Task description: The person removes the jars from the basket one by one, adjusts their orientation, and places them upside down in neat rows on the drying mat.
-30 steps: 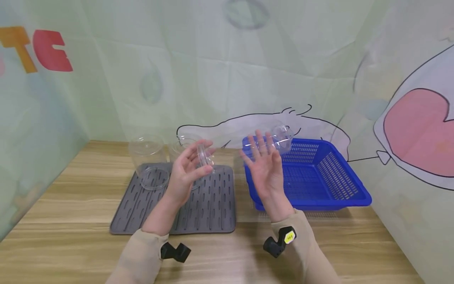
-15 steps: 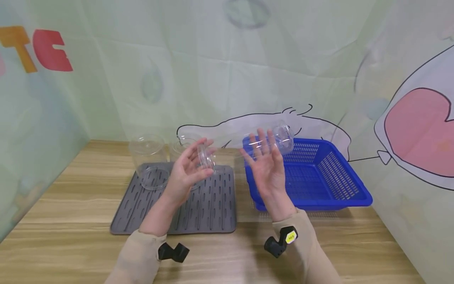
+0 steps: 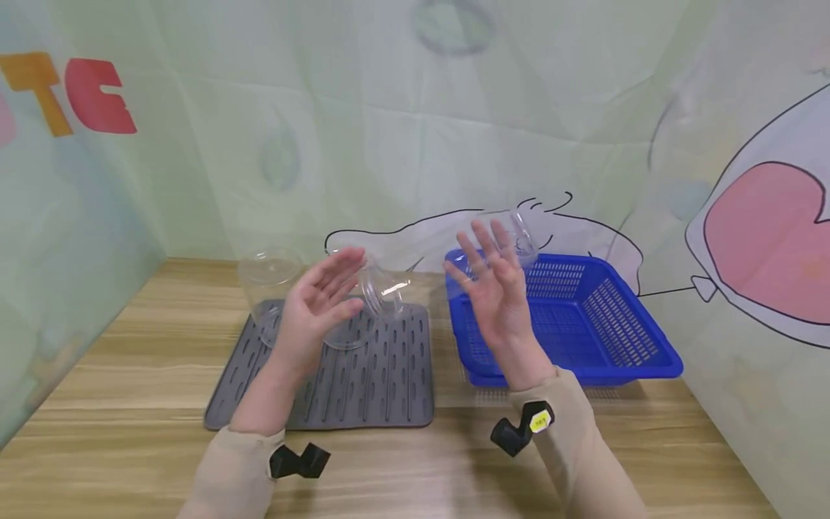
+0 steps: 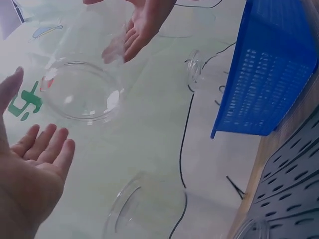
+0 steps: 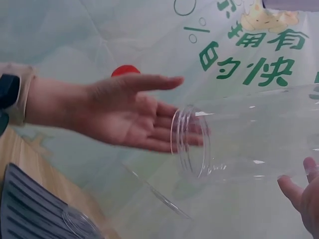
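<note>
A large clear plastic jar (image 5: 244, 129) hangs in the air on its side between my hands. Its threaded mouth faces my left hand (image 3: 311, 310), and its far end shows beyond my right fingers. My right hand (image 3: 499, 295) holds the jar's body, fingers spread along the transparent wall and thumb on the near side. With fingers straight, my left hand stands just off the mouth; in the left wrist view a gap separates its fingertips from the rim. Below, two similar clear jars, a left jar (image 3: 269, 268) and a right jar (image 3: 348, 340), stand on the grey mat (image 3: 369, 393).
To the right is a blue plastic basket (image 3: 558, 371) with slotted walls, on the wooden table (image 3: 123, 432). A printed cloth backdrop (image 3: 363, 151) rises behind the table and along both sides.
My left hand has let go of the jar's mouth, straightened its fingers and drawn back to the left. The right hand and the jar have shifted slightly right.
</note>
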Action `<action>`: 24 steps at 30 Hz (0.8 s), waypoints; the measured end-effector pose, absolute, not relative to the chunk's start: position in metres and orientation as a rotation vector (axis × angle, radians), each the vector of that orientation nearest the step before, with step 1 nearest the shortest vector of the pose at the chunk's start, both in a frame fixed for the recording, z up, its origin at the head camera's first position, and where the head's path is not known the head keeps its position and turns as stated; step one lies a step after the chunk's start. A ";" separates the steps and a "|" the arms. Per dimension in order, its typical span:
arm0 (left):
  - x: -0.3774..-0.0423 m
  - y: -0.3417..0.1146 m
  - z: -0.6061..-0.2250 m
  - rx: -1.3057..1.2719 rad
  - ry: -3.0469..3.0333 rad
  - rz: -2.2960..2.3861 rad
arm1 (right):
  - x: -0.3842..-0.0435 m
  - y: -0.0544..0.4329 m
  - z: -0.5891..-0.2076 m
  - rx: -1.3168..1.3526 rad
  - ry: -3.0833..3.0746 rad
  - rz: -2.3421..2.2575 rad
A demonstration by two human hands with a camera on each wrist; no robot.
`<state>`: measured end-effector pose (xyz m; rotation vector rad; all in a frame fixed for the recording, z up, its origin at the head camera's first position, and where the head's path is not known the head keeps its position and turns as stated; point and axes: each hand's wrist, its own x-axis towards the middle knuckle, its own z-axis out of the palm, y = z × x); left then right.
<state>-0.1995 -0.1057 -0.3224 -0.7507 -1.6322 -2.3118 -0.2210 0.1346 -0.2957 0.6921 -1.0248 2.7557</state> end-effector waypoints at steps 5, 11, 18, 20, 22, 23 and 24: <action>-0.201 -0.121 -0.318 -0.669 -1.333 -2.279 | -0.227 0.136 -0.293 0.643 -1.202 2.640; -0.208 -0.149 -0.315 -0.488 -1.056 -2.240 | -0.239 0.137 -0.292 0.568 -1.450 2.502; -0.214 -0.193 -0.326 -0.127 -0.921 -2.289 | -0.251 0.135 -0.292 0.476 -1.680 2.407; -0.216 -0.206 -0.333 -0.007 -0.907 -2.316 | -0.255 0.134 -0.292 0.440 -1.743 2.374; -0.218 -0.217 -0.339 0.103 -0.905 -2.341 | -0.259 0.132 -0.292 0.408 -1.806 2.339; -0.220 -0.222 -0.343 0.156 -0.904 -2.352 | -0.261 0.131 -0.293 0.397 -1.838 2.320; -0.222 -0.226 -0.347 0.201 -0.914 -2.361 | -0.263 0.131 -0.294 0.382 -1.872 2.301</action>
